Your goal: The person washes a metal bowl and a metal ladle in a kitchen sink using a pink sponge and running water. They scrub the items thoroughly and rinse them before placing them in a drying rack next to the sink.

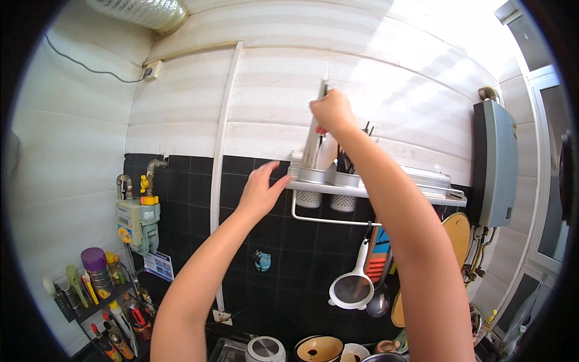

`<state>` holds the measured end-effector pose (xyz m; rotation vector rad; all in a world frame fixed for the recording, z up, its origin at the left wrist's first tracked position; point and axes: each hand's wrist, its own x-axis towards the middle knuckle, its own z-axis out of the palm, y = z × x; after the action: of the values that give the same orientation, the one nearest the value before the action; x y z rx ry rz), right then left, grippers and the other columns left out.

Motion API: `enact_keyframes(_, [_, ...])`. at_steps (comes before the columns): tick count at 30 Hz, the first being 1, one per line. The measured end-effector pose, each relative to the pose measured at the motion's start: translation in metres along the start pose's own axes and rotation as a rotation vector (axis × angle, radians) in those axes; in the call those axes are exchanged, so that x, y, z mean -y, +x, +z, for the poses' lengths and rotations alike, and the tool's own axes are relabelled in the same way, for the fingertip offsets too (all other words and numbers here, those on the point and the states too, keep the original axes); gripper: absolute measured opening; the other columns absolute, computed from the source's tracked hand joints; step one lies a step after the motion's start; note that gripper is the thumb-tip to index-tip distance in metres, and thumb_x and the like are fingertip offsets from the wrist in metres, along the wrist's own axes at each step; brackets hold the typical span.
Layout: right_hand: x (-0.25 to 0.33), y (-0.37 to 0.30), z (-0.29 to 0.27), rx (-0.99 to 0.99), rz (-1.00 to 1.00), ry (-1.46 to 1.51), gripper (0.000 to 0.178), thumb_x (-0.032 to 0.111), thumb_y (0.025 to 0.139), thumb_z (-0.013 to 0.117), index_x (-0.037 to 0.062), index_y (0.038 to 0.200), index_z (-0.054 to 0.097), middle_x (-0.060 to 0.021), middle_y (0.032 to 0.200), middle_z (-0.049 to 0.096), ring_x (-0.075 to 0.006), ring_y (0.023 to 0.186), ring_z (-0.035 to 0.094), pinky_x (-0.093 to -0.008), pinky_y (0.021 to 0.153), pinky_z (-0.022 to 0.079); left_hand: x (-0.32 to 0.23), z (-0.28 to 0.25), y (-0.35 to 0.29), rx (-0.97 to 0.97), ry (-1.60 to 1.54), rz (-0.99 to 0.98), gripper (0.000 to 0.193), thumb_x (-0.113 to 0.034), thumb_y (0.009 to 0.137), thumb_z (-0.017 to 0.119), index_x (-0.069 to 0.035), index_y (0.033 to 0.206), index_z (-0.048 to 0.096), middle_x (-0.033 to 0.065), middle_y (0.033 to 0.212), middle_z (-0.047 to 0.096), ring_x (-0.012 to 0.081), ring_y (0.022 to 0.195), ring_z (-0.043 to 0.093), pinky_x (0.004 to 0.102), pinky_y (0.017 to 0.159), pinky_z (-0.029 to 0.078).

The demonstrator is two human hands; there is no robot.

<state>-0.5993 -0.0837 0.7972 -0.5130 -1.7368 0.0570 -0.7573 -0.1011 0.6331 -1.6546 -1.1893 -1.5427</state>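
High up in front of the wall, my right hand is closed around the upper part of a long, slim silver-grey utensil. Its dark top end sticks out above my fingers, and its lower end reaches the left perforated metal utensil cup; the exact kind is not clear. A white utensil stands beside it. The right-hand cup holds several dark-handled utensils, partly hidden by my right forearm. My left hand is held open, fingers apart, near the left end of the metal wall shelf, holding nothing.
Below the shelf hang a white-rimmed strainer, a ladle, an orange grater and round wooden boards. A gas meter and a bottle rack are left, a water heater right. Pots and bowls stand below.
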Motion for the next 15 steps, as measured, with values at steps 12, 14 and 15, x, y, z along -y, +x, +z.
enact_keyframes(12, [-0.005, -0.015, 0.003, 0.210, -0.001, 0.027, 0.023, 0.014, 0.068, 0.058, -0.0064, 0.078, 0.059, -0.0169, 0.065, 0.060, -0.0217, 0.057, 0.060, -0.0311, 0.052, 0.049, -0.045, 0.066, 0.085, -0.060, -0.779, -0.252, 0.013, -0.004, 0.077, 0.053, 0.000, 0.089, 0.051, 0.0019, 0.080, 0.055, 0.0108, 0.073, 0.051, 0.0232, 0.068, 0.041])
enact_keyframes(14, [-0.020, -0.014, 0.008, 0.294, -0.023, 0.133, 0.034, 0.015, 0.068, 0.061, -0.0053, 0.094, 0.056, -0.0166, 0.079, 0.060, -0.0195, 0.062, 0.061, -0.0304, 0.053, 0.049, -0.038, 0.071, 0.084, -0.080, -0.793, -0.154, 0.010, -0.003, 0.079, 0.050, 0.000, 0.088, 0.051, 0.0025, 0.078, 0.055, 0.0107, 0.071, 0.052, 0.0239, 0.065, 0.042])
enact_keyframes(15, [-0.030, -0.015, 0.010, 0.299, -0.104, 0.165, 0.042, 0.015, 0.068, 0.062, -0.0044, 0.103, 0.052, -0.0165, 0.087, 0.059, -0.0186, 0.065, 0.061, -0.0299, 0.054, 0.049, -0.031, 0.074, 0.088, -0.081, -0.786, -0.094, 0.009, -0.003, 0.081, 0.048, 0.000, 0.089, 0.051, 0.0030, 0.078, 0.055, 0.0107, 0.069, 0.052, 0.0243, 0.063, 0.042])
